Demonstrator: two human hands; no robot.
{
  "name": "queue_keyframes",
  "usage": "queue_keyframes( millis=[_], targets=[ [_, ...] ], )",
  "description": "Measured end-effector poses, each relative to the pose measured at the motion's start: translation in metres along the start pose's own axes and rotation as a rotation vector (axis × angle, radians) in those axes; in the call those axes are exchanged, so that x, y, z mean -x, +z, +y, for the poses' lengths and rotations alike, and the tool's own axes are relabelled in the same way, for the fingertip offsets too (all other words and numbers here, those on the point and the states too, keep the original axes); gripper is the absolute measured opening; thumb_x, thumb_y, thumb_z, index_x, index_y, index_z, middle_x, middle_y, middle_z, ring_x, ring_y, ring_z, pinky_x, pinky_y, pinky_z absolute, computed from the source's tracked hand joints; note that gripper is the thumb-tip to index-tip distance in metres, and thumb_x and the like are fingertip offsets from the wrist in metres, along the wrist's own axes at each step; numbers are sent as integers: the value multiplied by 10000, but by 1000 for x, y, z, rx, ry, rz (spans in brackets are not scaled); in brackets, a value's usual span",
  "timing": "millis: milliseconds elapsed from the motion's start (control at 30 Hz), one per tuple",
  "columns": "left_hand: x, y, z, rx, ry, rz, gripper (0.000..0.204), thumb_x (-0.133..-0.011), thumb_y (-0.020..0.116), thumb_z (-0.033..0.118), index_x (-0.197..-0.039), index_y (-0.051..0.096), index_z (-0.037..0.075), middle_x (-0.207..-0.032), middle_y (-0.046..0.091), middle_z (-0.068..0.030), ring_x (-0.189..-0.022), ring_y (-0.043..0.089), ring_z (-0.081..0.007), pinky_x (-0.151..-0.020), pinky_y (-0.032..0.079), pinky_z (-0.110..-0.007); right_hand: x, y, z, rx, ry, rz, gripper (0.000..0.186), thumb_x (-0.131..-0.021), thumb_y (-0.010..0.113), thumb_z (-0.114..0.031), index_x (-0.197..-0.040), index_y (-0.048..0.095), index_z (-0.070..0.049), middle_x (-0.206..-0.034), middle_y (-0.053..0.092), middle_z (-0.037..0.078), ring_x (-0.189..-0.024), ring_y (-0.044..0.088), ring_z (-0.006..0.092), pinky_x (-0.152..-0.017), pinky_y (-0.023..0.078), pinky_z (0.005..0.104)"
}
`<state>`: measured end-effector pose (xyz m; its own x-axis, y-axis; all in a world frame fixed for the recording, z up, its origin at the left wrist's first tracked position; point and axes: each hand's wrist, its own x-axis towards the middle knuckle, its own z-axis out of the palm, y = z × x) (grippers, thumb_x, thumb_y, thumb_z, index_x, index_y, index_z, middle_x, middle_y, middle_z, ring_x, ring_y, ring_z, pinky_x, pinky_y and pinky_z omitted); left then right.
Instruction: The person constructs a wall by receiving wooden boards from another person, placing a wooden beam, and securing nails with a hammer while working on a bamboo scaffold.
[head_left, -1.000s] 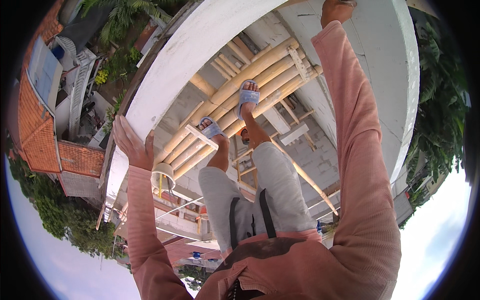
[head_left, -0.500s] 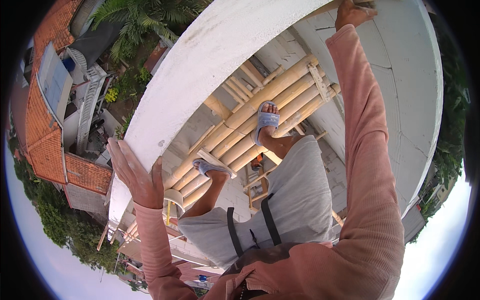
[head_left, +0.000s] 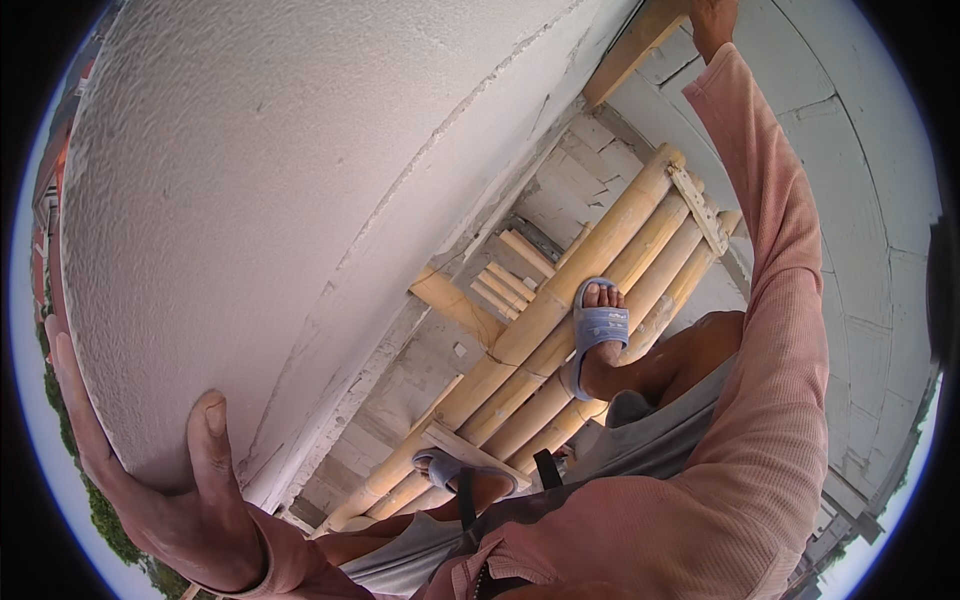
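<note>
The left hand (head_left: 190, 520) is lying splayed, its thumb (head_left: 212, 430) standing apart from the extended fingers (head_left: 84, 415). The right arm (head_left: 770, 190) is reaching high, slightly bent at the elbow (head_left: 800, 275), and the right hand (head_left: 713, 24) (cropped by the upper edge) is showing only partly.

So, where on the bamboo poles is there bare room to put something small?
The bamboo poles look bare between the near wooden strip and the right sandal, and from it to the far strip, though rounded tops may let things roll. It is crowded around the left sandal, close to the near wooden strip.
</note>
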<state>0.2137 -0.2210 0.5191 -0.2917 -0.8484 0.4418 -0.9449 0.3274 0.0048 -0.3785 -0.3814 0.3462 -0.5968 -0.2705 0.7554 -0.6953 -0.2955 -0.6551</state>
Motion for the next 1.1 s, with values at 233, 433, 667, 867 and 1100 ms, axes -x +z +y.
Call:
queue_keyframes(
  millis=[233, 433, 667, 867, 1100],
  targets=[
    [-5, 25, -10, -166, -247, 22, 442, -958, 670, 113, -1373, 562, 4, -1246, 652, -234, -1036, 731, -218, -839, 630, -279, -61, -75, -92, 129, -58, -107, 626, -995, 635, -436, -1349, 505, 62, -1220, 646, 207, -1102, 619, 299, -932, 495, 380],
    [-26, 18, -68, -546, 714, 220, 479, -919, 726, 218, -1372, 605, 118, -1283, 671, -106, -1019, 728, -169, -825, 626, -263, -98, -166, -197, 5, 93, -195, 610, -977, 664, -436, -1300, 501, 55, -1097, 675, 204, -940, 686, 285, -787, 572, 367],
    [-12, 34, -25, -77, 291, 322, 598, -910, 746, 309, -1441, 539, 132, -1335, 660, -114, -1091, 710, -203, -843, 606, -284, -47, -215, -182, 25, 341, -216, 592, -961, 673, -457, -1234, 540, 51, -953, 698, 177, -766, 746, 243, -624, 615, 338],
    [-12, 23, -22, -102, 351, 336, 627, -909, 750, 343, -1448, 526, 111, -1339, 656, -138, -1094, 710, -261, -905, 591, -350, -39, -209, -118, 42, 350, -159, 719, -972, 574, -610, -1260, 517, 46, -936, 672, 175, -761, 750, 273, -601, 592, 355],
    [-10, 19, -21, -64, 321, 320, 584, -914, 747, 335, -1423, 565, 115, -1312, 673, -138, -1101, 708, -253, -910, 586, -346, -54, -203, -82, 200, 414, -113, 780, -932, 612, -647, -1253, 569, 62, -958, 686, 143, -819, 732, 245, -696, 563, 345]
  ],
)
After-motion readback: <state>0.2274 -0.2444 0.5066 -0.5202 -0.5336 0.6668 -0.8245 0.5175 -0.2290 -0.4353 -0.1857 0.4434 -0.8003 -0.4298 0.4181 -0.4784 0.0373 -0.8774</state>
